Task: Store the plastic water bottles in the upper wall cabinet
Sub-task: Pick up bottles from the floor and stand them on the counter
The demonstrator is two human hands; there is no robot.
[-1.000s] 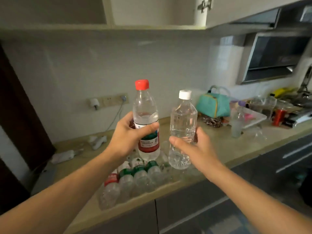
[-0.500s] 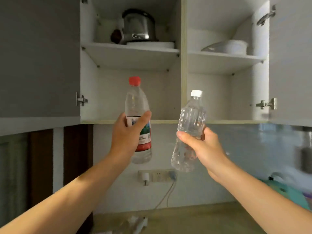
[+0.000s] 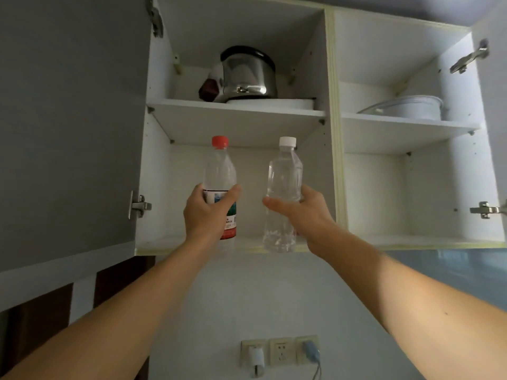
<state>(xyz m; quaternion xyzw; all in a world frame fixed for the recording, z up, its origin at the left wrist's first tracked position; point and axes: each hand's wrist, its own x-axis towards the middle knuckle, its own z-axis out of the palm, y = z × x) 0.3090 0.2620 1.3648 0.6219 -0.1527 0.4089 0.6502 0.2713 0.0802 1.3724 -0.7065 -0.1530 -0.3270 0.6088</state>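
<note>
My left hand point(image 3: 207, 215) grips a clear red-capped bottle point(image 3: 220, 171) with a red and green label, held upright. My right hand point(image 3: 304, 215) grips a clear white-capped bottle point(image 3: 284, 174) without a label, also upright. Both bottles are raised in front of the lower left compartment of the open upper wall cabinet point(image 3: 333, 133). Their bases hang at the level of the cabinet's bottom front edge point(image 3: 170, 249), and whether they touch the shelf cannot be told.
A steel pot point(image 3: 248, 74) on a white plate sits on the upper left shelf. A white lidded pot point(image 3: 411, 106) stands on the upper right shelf. The grey left door point(image 3: 68, 119) is swung open. Wall sockets point(image 3: 279, 351) lie below, between my arms.
Both hands have lifted the bottles from above the counter up to the cabinet's lower left compartment. My view has tilted upward, so the counter and its bottles are out of sight.
</note>
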